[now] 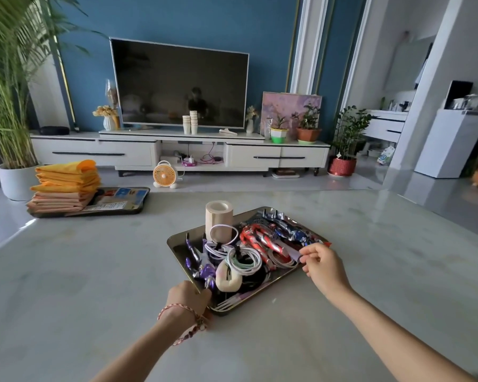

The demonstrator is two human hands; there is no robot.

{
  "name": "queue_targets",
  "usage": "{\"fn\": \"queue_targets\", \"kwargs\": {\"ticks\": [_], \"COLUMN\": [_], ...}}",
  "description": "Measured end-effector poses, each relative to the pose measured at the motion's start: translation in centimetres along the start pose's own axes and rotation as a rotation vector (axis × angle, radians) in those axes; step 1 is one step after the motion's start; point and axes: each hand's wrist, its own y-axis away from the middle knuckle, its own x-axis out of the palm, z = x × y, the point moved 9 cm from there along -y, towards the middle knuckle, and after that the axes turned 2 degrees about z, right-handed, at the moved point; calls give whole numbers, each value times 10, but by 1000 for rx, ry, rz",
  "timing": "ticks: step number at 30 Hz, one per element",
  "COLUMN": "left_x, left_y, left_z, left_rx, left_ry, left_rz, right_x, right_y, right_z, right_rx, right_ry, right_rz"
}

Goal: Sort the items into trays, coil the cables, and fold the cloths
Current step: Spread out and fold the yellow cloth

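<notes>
Gripping the tray point(177, 247) by its near corner, the left hand point(189, 297) curls on the rim while the right hand point(323, 265) seems to pinch the right rim; stiff and laden on the table point(94, 271), it should lift level, lest cables point(243, 261) slide.

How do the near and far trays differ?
Near tray is shiny metal, far tray dark. Near tray holds cables and toys; far tray cloths and cards. The left hand and right hand are at the near tray, none at the far tray. Both are on the table.
</notes>
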Motion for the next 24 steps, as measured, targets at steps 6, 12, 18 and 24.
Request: {"fn": "queue_targets", "kwargs": {"ticks": [6, 12, 18, 24], "left_x": [-20, -76, -133, -182], "left_y": [-8, -21, -29, -21], "left_z": [7, 58, 110, 168], "left_rx": [-11, -79, -165, -238], "left_ry": [-70, -74, -145, -60], "left_rz": [-103, -195, -274, -382], "right_x": [-16, -23, 27, 109], "right_y": [-8, -7, 0, 22], "right_z": [-13, -25, -33, 2], "right_rx": [45, 128, 270, 236], "right_ry": [21, 77, 24, -212], "right_rz": [-106, -231, -37, 93]}}
